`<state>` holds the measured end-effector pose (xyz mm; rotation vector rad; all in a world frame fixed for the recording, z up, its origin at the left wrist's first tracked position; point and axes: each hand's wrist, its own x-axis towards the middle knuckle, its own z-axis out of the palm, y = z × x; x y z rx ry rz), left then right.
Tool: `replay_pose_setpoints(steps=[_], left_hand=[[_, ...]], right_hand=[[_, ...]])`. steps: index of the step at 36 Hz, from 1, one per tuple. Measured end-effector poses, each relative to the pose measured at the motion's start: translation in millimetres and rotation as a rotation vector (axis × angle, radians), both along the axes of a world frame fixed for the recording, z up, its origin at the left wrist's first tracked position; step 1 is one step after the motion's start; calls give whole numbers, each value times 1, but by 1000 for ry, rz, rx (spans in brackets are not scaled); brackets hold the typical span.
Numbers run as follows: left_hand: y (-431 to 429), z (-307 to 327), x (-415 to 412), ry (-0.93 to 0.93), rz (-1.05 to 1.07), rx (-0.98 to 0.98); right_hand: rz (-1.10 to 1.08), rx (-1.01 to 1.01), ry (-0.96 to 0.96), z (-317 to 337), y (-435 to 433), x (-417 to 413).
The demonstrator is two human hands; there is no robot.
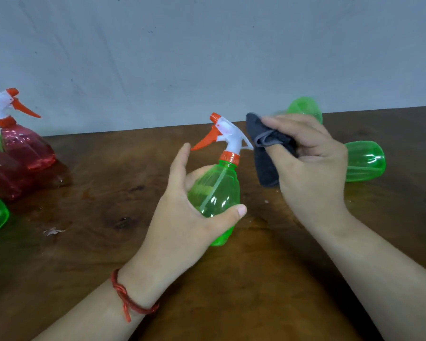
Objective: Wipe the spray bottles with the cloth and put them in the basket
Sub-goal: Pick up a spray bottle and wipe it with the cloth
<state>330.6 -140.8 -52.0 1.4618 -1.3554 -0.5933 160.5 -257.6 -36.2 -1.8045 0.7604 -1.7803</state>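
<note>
Head view has the left hand (182, 217) wrapped around the belly of a green spray bottle (217, 193), lifted off the wooden table (108, 242). The thumb curls across the near side, the other fingers are behind the body, and the forefinger reaches up toward the orange trigger. From that grip the bottle's long axis runs nearly upright. Its base sticks out below the palm toward the person, its white spray head stands above the fingers, and the nozzle points to the left.

The right hand (310, 168) is directly to the right of the bottle's head, level with it. Its fingers are bunched on a dark grey cloth (266, 166), which is folded over a fingertip and hangs down below. The cloth's edge is just beside the back of the white head; whether it touches, I cannot tell.

The wiping hand is therefore the nearer one to the part being cleaned. I judge that the next stroke needs only a short push leftward onto the head or neck while the left hand steadies the bottle.

Behind the right hand lie two more green bottles (364, 161). A red bottle (27, 146) stands well off beyond the left hand. No basket is in view.
</note>
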Motion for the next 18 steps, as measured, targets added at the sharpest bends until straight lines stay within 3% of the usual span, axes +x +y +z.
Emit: replay_pose_setpoints(steps=[4,9,14,18], left_hand=[[1,-5,-4,-77,-43,35],[1,-6,-5,-78,-25,58],[1,-6,-7,-146,-45,75],[-1,-6,-7,-247,-51,71]], right_hand=[[-34,-142,262,-6,4,4],[-43,-281,424,-8,3,6],[-204,-214,338,-5,-7,1],[-221,-331,461,-8,0,9]])
